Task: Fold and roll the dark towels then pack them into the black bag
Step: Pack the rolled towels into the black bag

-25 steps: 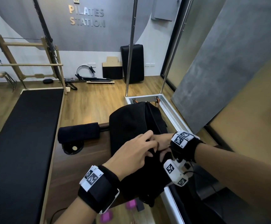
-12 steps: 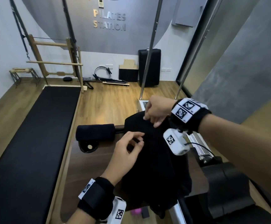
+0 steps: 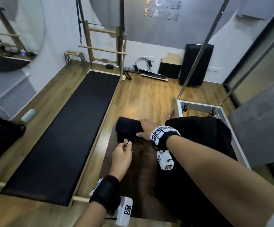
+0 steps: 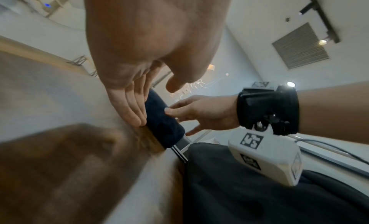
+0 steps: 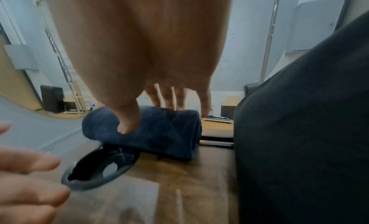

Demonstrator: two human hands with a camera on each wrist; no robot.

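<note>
- A rolled dark towel [image 3: 128, 126] lies across the far end of a dark wooden board [image 3: 138, 174], just behind a round black recess [image 5: 99, 167] set into it.
- The right hand [image 3: 147, 128] grips the roll's right end — thumb [image 5: 127, 121] on the near side, fingers [image 5: 169, 98] over the top.
- The left hand [image 3: 122, 153] hovers near the recess, fingers loosely curved and holding nothing; it is apart from the towel.
- The black bag [image 3: 203, 135] sits on the board just right of the roll — whether its mouth is unzipped cannot be told.
- Left of the board runs a long black padded mat [image 3: 64, 133] on the wood floor.
</note>
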